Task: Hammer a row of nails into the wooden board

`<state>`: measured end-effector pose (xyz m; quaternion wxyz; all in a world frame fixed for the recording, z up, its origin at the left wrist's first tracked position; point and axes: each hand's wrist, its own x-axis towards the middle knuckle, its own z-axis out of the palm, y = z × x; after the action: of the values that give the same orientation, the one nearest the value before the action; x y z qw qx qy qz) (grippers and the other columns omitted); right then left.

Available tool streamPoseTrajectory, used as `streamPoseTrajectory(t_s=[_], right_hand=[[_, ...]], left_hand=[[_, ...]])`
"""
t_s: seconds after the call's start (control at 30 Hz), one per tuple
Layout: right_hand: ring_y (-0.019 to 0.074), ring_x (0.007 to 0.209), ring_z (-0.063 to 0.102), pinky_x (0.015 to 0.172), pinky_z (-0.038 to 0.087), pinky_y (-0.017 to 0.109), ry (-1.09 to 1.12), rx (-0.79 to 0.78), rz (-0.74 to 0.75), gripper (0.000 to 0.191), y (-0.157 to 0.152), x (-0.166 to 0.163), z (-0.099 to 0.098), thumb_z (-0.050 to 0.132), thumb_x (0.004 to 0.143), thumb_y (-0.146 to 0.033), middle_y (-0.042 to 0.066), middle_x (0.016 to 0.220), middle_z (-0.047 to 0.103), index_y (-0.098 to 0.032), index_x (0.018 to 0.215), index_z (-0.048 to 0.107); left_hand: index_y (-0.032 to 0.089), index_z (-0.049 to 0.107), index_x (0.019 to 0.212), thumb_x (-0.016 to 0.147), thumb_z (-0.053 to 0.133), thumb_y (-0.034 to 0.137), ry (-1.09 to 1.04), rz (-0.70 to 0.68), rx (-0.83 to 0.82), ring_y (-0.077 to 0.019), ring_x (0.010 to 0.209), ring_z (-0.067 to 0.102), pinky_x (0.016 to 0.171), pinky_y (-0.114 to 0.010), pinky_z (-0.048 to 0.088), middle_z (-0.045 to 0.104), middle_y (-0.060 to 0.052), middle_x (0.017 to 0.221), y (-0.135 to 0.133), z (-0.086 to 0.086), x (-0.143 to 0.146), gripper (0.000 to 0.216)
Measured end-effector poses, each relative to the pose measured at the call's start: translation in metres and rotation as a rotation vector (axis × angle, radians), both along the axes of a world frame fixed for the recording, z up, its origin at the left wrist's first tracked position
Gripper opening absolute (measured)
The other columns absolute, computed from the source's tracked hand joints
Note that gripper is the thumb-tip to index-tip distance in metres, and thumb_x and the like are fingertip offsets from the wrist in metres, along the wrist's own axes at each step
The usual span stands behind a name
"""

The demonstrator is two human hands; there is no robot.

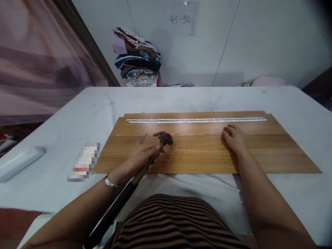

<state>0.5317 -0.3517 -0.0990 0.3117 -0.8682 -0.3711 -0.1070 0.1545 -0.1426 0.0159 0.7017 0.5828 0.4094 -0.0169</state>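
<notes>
Plainly, hammer (124,196) lies gripped in left hand (141,160).

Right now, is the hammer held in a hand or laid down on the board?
Held: the left hand closes round the hammer handle, just below its head, over the board.

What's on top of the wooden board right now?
Loose nails, hammer held by the left hand, two white strips, a dot row, the right hand. Beneath that palm is hidden.
</notes>
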Motion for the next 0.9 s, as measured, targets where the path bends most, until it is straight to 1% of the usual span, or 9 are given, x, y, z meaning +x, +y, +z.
streamPoseTrajectory(t_s=[0.13,0.27,0.37,0.57,0.73,0.83,0.9], right_hand=[[0.0331,0.114,0.064,0.104,0.048,0.054,0.017,-0.003,-0.004,0.027,-0.0003,0.0007,-0.0013,0.054,0.082,-0.034,0.015,0.119,0.073,-0.022,0.092,0.077],[0.0333,0.116,0.064,0.106,0.047,0.054,0.022,-0.005,0.001,0.029,-0.0005,0.0,-0.0002,0.053,0.083,-0.035,0.016,0.12,0.072,-0.021,0.093,0.077],[0.0337,0.115,0.065,0.105,0.048,0.053,0.016,-0.009,-0.001,0.031,-0.0004,-0.0011,0.0017,0.052,0.083,-0.036,0.016,0.119,0.073,-0.02,0.093,0.077],[0.0331,0.114,0.065,0.105,0.048,0.052,0.011,-0.005,-0.005,0.029,0.0003,-0.0011,0.0013,0.053,0.082,-0.034,0.015,0.117,0.073,-0.021,0.091,0.077],[0.0326,0.114,0.065,0.105,0.049,0.053,0.009,-0.014,-0.015,0.028,0.0001,0.0008,-0.0013,0.054,0.083,-0.034,0.014,0.118,0.073,-0.022,0.092,0.077],[0.0332,0.114,0.065,0.104,0.049,0.052,0.006,-0.014,-0.011,0.03,0.0004,0.0009,-0.0019,0.053,0.083,-0.036,0.015,0.118,0.073,-0.021,0.092,0.077],[0.0337,0.114,0.065,0.104,0.049,0.052,0.004,-0.009,-0.01,0.031,0.0008,0.0006,-0.0021,0.053,0.083,-0.036,0.016,0.118,0.074,-0.02,0.092,0.077]], left_hand=[[0.017,0.066,0.101,0.09,0.061,0.061,0.015,-0.004,-0.01,-0.0069,0.041,0.038,0.039,-0.02,0.023,0.049,0.004,0.061,-0.0005,-0.0039,0.0002,0.045],[0.017,0.067,0.102,0.088,0.064,0.062,0.015,-0.015,-0.012,-0.0072,0.042,0.04,0.039,-0.02,0.027,0.049,0.004,0.062,-0.0019,-0.0069,-0.0004,0.047],[0.017,0.066,0.103,0.086,0.065,0.063,0.015,-0.021,-0.006,-0.007,0.041,0.039,0.039,-0.02,0.027,0.049,0.004,0.063,-0.0023,-0.0049,-0.0004,0.049],[0.016,0.067,0.101,0.087,0.064,0.064,-0.018,0.001,0.009,-0.0064,0.042,0.038,0.039,-0.02,0.025,0.049,0.004,0.062,-0.0018,0.0011,-0.0002,0.05],[0.016,0.067,0.101,0.089,0.063,0.06,-0.002,-0.013,-0.004,-0.0065,0.042,0.038,0.039,-0.02,0.026,0.05,0.003,0.062,-0.0014,-0.0047,-0.0008,0.046],[0.017,0.067,0.103,0.089,0.063,0.062,-0.002,-0.019,-0.011,-0.0067,0.042,0.04,0.04,-0.02,0.028,0.05,0.004,0.063,-0.0013,-0.0081,-0.0014,0.048],[0.017,0.067,0.103,0.088,0.064,0.063,-0.004,-0.016,-0.008,-0.0068,0.042,0.04,0.04,-0.02,0.028,0.05,0.004,0.064,-0.0013,-0.0073,-0.0016,0.049]])
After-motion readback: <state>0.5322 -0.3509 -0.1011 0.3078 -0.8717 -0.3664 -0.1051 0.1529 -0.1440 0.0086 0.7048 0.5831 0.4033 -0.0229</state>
